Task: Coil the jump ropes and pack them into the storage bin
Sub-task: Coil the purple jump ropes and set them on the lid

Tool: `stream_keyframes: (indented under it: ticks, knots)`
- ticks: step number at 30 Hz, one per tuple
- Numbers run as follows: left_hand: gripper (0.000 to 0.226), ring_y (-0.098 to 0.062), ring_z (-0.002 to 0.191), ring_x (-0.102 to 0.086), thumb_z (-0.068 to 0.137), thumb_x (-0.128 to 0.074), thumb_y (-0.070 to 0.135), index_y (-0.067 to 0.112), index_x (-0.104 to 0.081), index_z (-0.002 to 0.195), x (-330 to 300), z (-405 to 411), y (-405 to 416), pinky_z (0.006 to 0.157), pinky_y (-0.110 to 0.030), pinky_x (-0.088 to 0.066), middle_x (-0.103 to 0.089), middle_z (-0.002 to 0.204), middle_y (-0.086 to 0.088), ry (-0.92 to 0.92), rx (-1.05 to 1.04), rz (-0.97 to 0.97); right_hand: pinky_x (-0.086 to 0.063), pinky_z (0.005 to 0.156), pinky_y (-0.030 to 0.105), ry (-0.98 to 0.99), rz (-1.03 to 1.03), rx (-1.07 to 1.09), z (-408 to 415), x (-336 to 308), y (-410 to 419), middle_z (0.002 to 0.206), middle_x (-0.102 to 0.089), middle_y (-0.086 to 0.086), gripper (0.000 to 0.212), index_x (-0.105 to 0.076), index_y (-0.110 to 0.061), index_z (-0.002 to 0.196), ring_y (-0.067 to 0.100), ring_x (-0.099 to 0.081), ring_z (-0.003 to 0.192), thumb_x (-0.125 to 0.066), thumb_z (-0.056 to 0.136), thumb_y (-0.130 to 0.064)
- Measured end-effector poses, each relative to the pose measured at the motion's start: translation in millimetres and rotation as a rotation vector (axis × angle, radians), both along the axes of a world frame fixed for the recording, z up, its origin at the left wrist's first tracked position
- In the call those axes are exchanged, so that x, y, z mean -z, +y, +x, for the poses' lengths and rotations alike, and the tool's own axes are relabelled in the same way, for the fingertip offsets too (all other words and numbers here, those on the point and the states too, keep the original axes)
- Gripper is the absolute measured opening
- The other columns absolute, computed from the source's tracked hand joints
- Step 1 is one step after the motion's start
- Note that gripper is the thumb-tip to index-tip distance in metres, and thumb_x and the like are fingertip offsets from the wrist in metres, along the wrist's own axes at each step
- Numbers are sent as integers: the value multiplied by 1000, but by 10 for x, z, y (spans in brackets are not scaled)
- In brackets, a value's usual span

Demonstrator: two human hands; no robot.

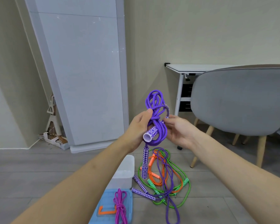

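Gripping with both hands, the person held a coiled purple rope (155, 117) at chest height: left hand (138, 131) curled round the bundle, right hand (179, 130) pinching its far handle. On the floor lay one white bin (125, 170), one blue lid (107, 206) bearing one magenta rope (120, 206), and a tangle (165, 177) of purple, green and orange ropes.

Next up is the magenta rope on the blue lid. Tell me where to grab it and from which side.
Grip the magenta rope at its pinched waist, where the strands bunch together just below the top loops. Come from above with one of the hands; it lies flat on the blue lid, so the fingers can close across the bundle there. Grabbing a single loop would probably let the coil fall open.
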State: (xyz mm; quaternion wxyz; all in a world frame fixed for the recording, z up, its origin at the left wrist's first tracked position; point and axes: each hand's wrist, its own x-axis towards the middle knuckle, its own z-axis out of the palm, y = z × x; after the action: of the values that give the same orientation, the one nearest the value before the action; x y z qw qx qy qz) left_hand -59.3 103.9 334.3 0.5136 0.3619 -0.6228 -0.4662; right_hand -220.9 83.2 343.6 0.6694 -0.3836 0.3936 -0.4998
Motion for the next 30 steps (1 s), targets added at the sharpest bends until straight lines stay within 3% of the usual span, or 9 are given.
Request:
stream_keyframes:
  ticks: [3,5,7,12,15,18,23,26,30]
  knots:
    - [33,-5,57,-58,110,-34,32,15,-56,91,-16,-21,19,57,-17,-46,-64,65,9,17,-30,-22,-58,56,31,70,-123,21,22,-11,-16,94,-70,16,26,-50,-13,127,23,-71,67,-59,102,-10]
    - [31,-2,52,-54,110,-33,29,15,-52,90,-13,-31,8,54,-15,-44,-59,59,12,49,-64,-49,-61,64,34,128,-165,5,39,-5,-6,98,-67,17,14,-58,-10,117,23,-70,73,-56,104,-16]
    - [29,-1,53,-53,110,-34,28,13,-51,92,-24,-46,14,55,-15,-46,-57,58,13,92,-88,-69,-62,74,37,317,-239,-55,66,25,48,99,-69,23,22,-67,-6,108,24,-71,80,-52,106,-22]
    - [48,-9,65,-61,108,-30,43,5,-57,98,52,-6,-57,62,-21,-51,-63,71,3,102,-91,-85,-61,72,27,593,-377,-87,68,-11,171,100,-77,16,31,-74,-3,107,15,-72,80,-46,105,-17]
    - [55,-13,78,-70,109,-27,43,1,-62,114,87,-17,-71,69,-22,-54,-73,85,-1,90,-79,-70,-59,69,24,487,-505,74,59,-11,143,100,-75,17,20,-68,-10,119,14,-71,77,-56,103,-16]
    - [57,-18,88,-73,109,-27,44,1,-62,122,114,-40,-82,73,-24,-55,-75,98,-10,113,-74,-79,-59,69,25,484,-629,148,71,21,123,94,-75,12,13,-64,-10,113,14,-72,77,-63,101,-15]
    - [58,-18,64,-63,104,-30,52,4,-61,99,16,-105,-83,58,-26,-53,-67,73,-5,288,-172,-21,-62,70,30,635,-599,-2,55,181,51,96,-76,15,16,-68,-2,107,19,-74,82,-53,104,-8]
    - [54,-26,73,-49,96,-42,67,16,-59,86,-7,-41,-115,67,-40,-48,-52,76,-12,306,-167,20,-63,84,36,667,-604,-151,61,208,87,98,-76,13,20,-73,-8,108,24,-75,91,-54,104,-9]
    - [48,-23,66,-54,107,-31,51,9,-54,95,-7,-8,-91,61,-35,-51,-56,70,-7,224,-121,-11,-61,92,39,653,-538,-172,-4,141,61,103,-78,8,27,-76,-13,112,28,-74,97,-51,106,-14]
